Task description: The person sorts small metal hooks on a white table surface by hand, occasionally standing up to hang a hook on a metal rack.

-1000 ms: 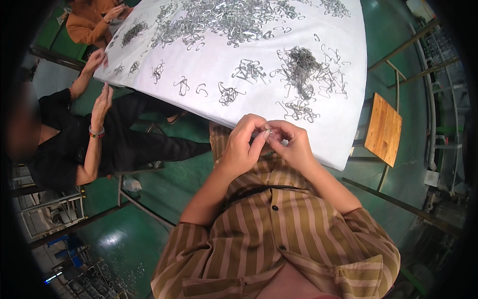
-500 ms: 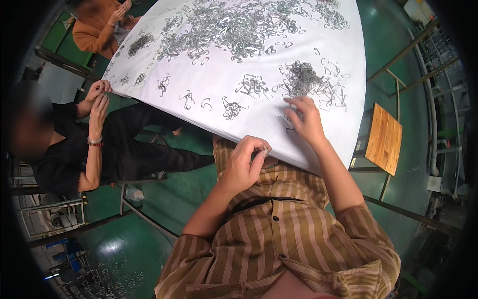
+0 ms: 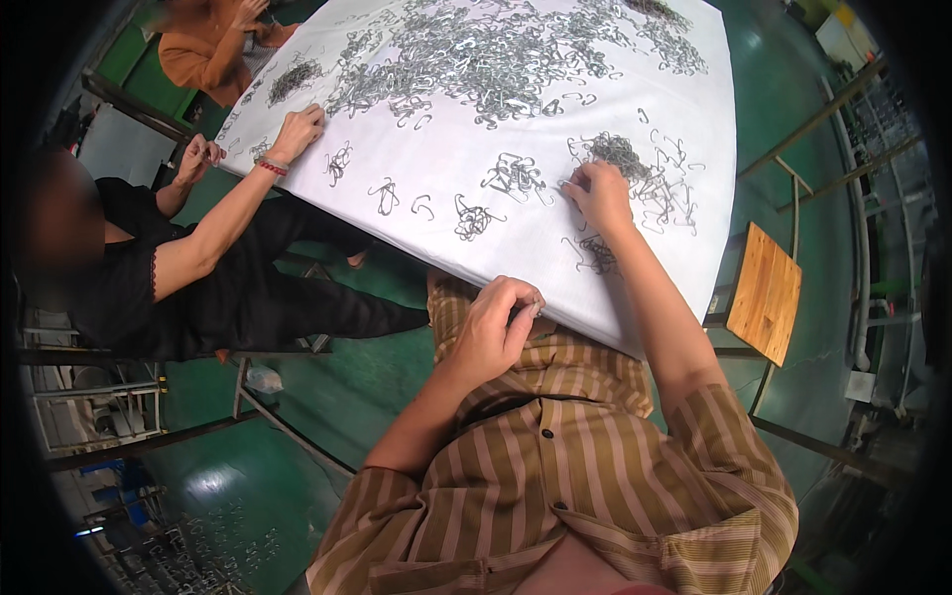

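My left hand (image 3: 502, 325) is closed in a pinch at the near edge of the white-covered table (image 3: 555, 266). Something small shows at its fingertips, but its kind is not clear. On the tabletop, my right hand (image 3: 604, 201) has its fingers bent together at the left side of a dark pile of small wire pieces (image 3: 619, 153). What they grip, if anything, is hidden. Bent metal wire hooks (image 3: 664, 198) spread to the right of that pile. A small heap of hooks (image 3: 596, 255) lies beside my right wrist, and another heap (image 3: 476, 218) is beyond my left hand.
A large mass of metal hooks (image 3: 466, 64) covers the far tabletop. At the left, a co-worker in black reaches over the table with one hand (image 3: 300, 129); another person in an orange jacket (image 3: 203, 59) is farther back. A wooden stool (image 3: 766, 295) stands at the right.
My right hand has moved away from me toward the dark pile, its fingers drawn together. My left hand stays nearly in place. The co-worker in black has reached onto the table.
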`<state>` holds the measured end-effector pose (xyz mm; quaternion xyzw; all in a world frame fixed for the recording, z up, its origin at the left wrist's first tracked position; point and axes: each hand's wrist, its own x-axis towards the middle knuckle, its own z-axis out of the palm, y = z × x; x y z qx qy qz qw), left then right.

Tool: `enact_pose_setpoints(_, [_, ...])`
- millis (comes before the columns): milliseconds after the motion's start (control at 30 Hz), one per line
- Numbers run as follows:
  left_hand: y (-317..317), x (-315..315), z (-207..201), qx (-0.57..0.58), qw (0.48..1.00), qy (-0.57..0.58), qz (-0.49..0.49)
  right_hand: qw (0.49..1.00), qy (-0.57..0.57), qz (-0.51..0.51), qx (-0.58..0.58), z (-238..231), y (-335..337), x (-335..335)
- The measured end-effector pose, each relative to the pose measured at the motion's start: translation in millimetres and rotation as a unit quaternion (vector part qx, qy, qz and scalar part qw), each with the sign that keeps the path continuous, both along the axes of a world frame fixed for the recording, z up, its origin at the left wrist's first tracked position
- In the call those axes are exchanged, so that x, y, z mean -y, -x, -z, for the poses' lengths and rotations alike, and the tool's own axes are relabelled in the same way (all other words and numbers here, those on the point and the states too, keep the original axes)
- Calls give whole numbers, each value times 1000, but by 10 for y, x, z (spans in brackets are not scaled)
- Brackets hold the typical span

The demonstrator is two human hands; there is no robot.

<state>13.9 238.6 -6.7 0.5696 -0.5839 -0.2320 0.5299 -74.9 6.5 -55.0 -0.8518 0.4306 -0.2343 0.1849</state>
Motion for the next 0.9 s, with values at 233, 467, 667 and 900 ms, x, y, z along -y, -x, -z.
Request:
enact_pose_setpoints(233, [-13, 35, 47, 41, 999, -4, 0, 919, -328, -168, 142, -521, 346, -479])
enact_pose_setpoints(467, [8, 73, 39, 86, 996, -13, -6, 916, -309, -221, 128, -773, 545, -898])
enact_pose_setpoints(667, [-5, 55, 89, 102, 995, -19, -8, 903, -336, -243, 109, -960, 546, -1049])
enact_pose_setpoints(900, [15, 18, 85, 127, 991, -35, -2, 920, -274, -226, 166, -828, 523, -1199])
